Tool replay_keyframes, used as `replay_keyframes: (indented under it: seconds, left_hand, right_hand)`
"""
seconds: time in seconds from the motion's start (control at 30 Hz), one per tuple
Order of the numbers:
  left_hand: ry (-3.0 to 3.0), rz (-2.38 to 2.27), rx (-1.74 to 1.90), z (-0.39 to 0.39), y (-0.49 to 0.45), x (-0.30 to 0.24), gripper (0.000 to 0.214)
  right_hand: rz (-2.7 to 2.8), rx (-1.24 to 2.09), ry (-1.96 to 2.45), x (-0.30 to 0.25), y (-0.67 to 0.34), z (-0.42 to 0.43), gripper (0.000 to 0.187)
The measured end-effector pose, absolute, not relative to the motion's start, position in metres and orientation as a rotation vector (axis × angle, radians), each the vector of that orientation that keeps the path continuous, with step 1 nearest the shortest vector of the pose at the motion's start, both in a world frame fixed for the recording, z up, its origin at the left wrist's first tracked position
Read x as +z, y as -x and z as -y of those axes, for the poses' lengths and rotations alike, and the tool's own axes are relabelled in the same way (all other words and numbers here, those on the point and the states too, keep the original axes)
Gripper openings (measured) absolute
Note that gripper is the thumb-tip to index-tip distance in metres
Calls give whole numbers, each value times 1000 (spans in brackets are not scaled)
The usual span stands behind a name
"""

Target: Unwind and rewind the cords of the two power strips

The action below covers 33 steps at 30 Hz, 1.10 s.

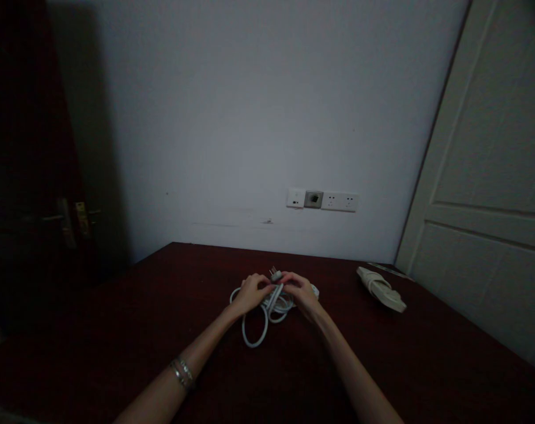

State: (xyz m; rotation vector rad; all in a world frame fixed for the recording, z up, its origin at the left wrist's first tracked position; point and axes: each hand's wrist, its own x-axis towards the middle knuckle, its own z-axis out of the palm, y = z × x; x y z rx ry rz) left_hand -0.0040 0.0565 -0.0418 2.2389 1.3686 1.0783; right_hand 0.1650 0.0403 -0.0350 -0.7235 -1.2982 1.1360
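Far left: dark door (24,147) with a lever handle (53,218), brass-coloured plate (82,219) just right of it. Then pale wall (232,118), scuffed low down, behind a dark reddish table (196,271). Two bracelets (182,372) on the left forearm, which reaches in from the bottom edge. Left hand (252,292) is partly closed, fingers curled, thumb and index close together at the cord; can't tell whether it has a firm pinch. White cord (255,344) lies in loose loops on the table around mid-frame, one big loop hanging toward the wearer, a smaller one poking out left of the left hand. Plug (276,274) sits between the two hands at the far side of the loops, prongs pointing up and a bit left. Right hand (302,293) is half open, index at the plug's right side, thumb lower by the cord; grip on either not clear. White piece (315,291) shows past the right hand's knuckles, mostly covered. Wall plates (340,201) in a row above, one grey among white. Farther right: off-white slipper-like item (379,288) on the table, well apart from the cord. Far right: pale panelled door (492,206).
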Motion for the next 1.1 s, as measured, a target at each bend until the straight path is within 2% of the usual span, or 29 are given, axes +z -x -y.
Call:
replay_keyframes:
  seconds: [0.23,0.47,0.83,1.1]
  left_hand:
    - [-2047,-1239,1177,-58,0,-46,17]
    - [-2083,-1138,1219,-54,3,-34,23]
    - [-1793,-1086,1500,-49,10,-5,26]
    - [-1658,-1049,1594,-56,13,23,29]
  right_hand:
    - [1197,1310,698,-33,-163,-37,11]
    - [1210,1318,793,-40,-163,-45,32]
    - [1507,1393,866,-38,-166,-40,42]
    - [1527,1490,792,-31,-178,-34,29]
